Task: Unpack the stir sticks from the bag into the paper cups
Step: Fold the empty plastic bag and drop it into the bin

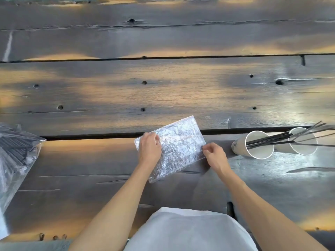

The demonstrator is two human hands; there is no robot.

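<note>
A flat, crinkled clear plastic bag (178, 144) lies on the dark wooden table (163, 91) in front of me. My left hand (149, 148) rests on its left side with the fingers curled on the film. My right hand (214, 156) pinches the bag's right edge. Two white paper cups stand at the right: the nearer cup (253, 144) and the farther cup (301, 142). Both hold thin black stir sticks (272, 139) that lean out to the right.
At the left edge lies a larger clear bag (16, 151) full of black stir sticks. A dark gap between planks (90, 137) runs across the table behind the bag. My white garment (190, 230) fills the bottom middle.
</note>
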